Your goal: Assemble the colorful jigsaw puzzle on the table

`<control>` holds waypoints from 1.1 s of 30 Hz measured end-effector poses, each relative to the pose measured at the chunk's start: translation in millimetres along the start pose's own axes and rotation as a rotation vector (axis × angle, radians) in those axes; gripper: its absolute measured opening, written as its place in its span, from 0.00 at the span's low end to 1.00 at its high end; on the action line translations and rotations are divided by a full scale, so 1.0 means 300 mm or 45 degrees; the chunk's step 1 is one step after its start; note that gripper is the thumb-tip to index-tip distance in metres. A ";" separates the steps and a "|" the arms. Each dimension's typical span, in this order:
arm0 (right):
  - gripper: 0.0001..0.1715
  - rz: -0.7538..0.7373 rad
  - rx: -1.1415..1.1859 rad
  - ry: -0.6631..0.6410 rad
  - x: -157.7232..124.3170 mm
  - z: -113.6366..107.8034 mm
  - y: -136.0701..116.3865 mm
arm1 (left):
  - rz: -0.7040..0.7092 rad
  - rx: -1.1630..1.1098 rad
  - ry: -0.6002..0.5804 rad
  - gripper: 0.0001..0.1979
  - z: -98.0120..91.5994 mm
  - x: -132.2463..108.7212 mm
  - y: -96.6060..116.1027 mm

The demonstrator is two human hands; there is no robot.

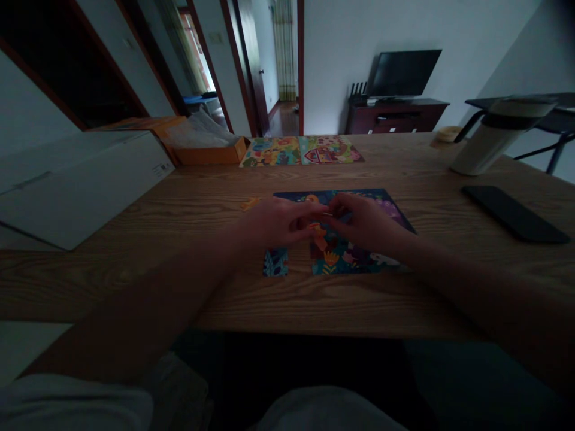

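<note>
Two bare hands hung close together over the table, the left hand [273, 222] and the right hand [366, 224] coming in from either side until their fingers met, or very nearly met, above a jigsaw puzzle [341, 257]. The fingers of each hand were bunched together, but from where I stood I could not tell whether they pinched a piece, as the dim light and the hands themselves hid it. The puzzle lay directly under the fingers on a dark blue board [287, 195], its pieces bright with flowers and orange shapes. Just below and left of the fingers sat a small patch of joined pieces [275, 262], and farther left a single orange piece [249, 204] lay on the wooden table [135, 287]. Well beyond the fingers lay two colourful puzzles [300, 150] beside an orange cardboard box [211, 154]. To the right of the fingers were a black tablet [514, 212] and a white jug [496, 143], and to the left a large white box [76, 185].
</note>
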State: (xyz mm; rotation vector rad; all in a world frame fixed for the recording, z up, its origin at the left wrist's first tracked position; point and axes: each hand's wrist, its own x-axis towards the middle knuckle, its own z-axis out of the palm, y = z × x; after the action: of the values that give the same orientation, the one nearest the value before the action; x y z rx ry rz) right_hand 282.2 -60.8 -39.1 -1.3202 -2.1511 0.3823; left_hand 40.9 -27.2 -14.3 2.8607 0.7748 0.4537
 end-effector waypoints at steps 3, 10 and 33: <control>0.06 0.040 0.117 0.012 -0.001 0.019 -0.011 | 0.028 0.006 -0.002 0.23 0.047 0.008 0.004; 0.13 0.049 0.463 -0.102 -0.015 0.043 -0.022 | -0.066 -0.159 0.039 0.29 0.075 0.013 -0.002; 0.17 -0.108 0.265 -0.135 -0.015 0.032 0.003 | -0.330 -0.644 -0.194 0.18 -0.003 0.000 -0.081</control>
State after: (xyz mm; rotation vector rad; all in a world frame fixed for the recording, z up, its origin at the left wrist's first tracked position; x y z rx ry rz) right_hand 278.6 -63.8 -48.6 -1.1117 -2.1780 0.6352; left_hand 29.4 -6.4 -18.7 2.2629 0.8444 0.3327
